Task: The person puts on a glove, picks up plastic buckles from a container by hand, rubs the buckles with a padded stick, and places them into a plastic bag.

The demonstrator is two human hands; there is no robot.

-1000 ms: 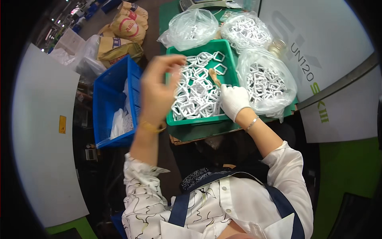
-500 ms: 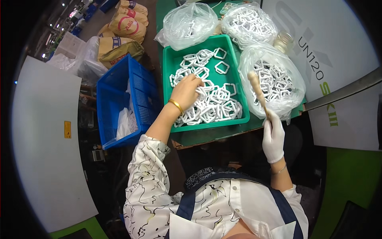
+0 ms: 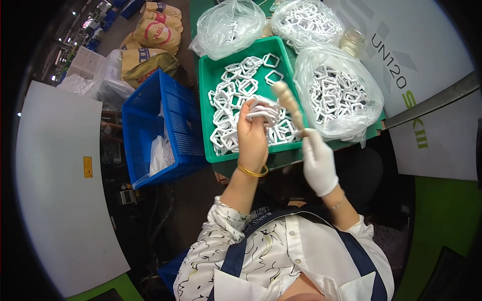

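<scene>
"what is the bare left hand [image 3: 252, 143] doing?"

"it is clamped on a small stack of white frames [image 3: 263, 113], raised over the near part of the green tray [image 3: 213, 75]. their long sides run roughly left to right."

"and the right hand [image 3: 319, 164]?"

"gloved in white, its fingers closed round the lower end of a pale, knobbly stick [image 3: 288, 100]. the stick's long axis slants: the knobbly end points forward and to the left, over the tray, and the gripped end points back and to the right, toward the person."

"does it touch the stack?"

"i can't tell from here; the knobbly end is just beside it, slightly blurred."

"what is around them?"

"loose frames [image 3: 226, 120] lie heaped in the tray, turned every way. right of it, on the green worktop [image 3: 200, 7], sits a clear bag [image 3: 371, 95] filled with more. a blue crate [image 3: 183, 125] stands to the left."
</scene>
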